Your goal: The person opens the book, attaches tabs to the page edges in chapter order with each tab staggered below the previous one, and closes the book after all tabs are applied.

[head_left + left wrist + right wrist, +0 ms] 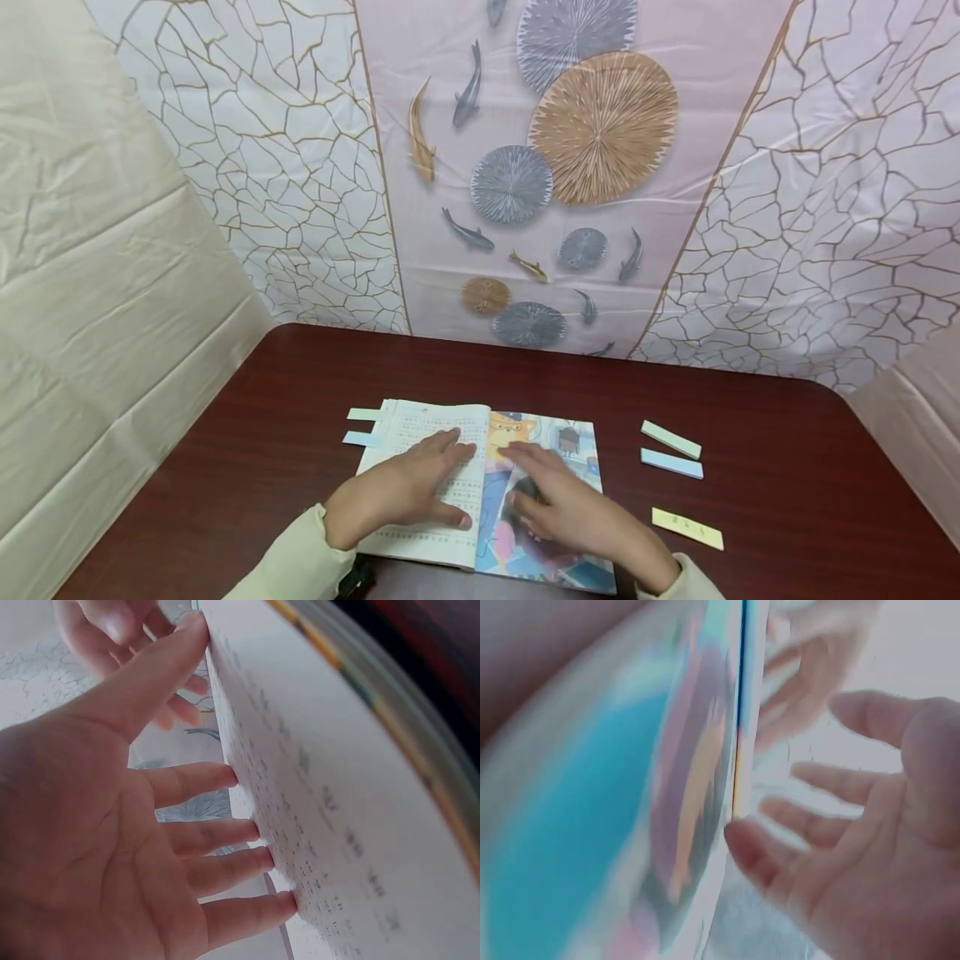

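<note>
An open book (442,413) lies on the table, with printed text on its left page and a colourful cartoon picture on its right page. My left hand (405,485) is spread over the text page. In the left wrist view, the fingertips of that left hand (135,840) touch the paper. Over the picture page is my right hand (558,504), its fingers loosely bent and holding nothing. One fingertip of the right hand (855,847) is at or very near the page in the right wrist view; contact is hard to tell.
A green tab (363,413) and a blue tab (360,438) stick out from the book's left edge. Right of the book lie a green strip (671,439), a blue strip (672,463) and a yellow strip (687,529) with marks. Patterned cloth (315,167) hangs behind the dark red table (787,467).
</note>
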`<action>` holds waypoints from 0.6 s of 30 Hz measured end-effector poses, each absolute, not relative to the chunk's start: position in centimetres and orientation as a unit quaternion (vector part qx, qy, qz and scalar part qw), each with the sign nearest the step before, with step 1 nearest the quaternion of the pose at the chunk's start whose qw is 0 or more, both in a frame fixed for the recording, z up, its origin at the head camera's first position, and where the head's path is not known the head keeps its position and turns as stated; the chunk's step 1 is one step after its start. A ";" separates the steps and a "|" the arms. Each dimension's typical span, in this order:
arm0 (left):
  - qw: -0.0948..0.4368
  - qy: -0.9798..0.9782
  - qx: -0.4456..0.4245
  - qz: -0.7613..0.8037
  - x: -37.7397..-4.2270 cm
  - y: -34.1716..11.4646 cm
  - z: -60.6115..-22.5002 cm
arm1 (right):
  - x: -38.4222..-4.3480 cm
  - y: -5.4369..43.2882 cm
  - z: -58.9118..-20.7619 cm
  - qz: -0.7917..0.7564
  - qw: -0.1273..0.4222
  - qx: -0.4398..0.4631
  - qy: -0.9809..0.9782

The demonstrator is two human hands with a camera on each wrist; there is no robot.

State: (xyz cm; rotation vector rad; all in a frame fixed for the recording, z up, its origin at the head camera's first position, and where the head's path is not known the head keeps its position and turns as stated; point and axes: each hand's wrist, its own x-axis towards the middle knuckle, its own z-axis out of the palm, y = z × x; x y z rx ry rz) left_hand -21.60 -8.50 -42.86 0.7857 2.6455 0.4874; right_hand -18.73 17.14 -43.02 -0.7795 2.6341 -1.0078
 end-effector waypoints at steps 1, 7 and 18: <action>0.167 0.931 0.275 0.170 -21.6 -8.4 -42.9 | -19.1 17.5 -43.0 -0.335 0.095 -0.246 0.905; 0.159 0.933 0.272 0.174 -21.8 -8.2 -43.1 | -21.2 20.2 -42.8 -0.261 0.091 -0.124 0.953; 0.153 0.933 0.278 0.171 -21.8 -8.2 -43.4 | -22.8 22.0 -44.0 -0.222 0.122 -0.082 0.964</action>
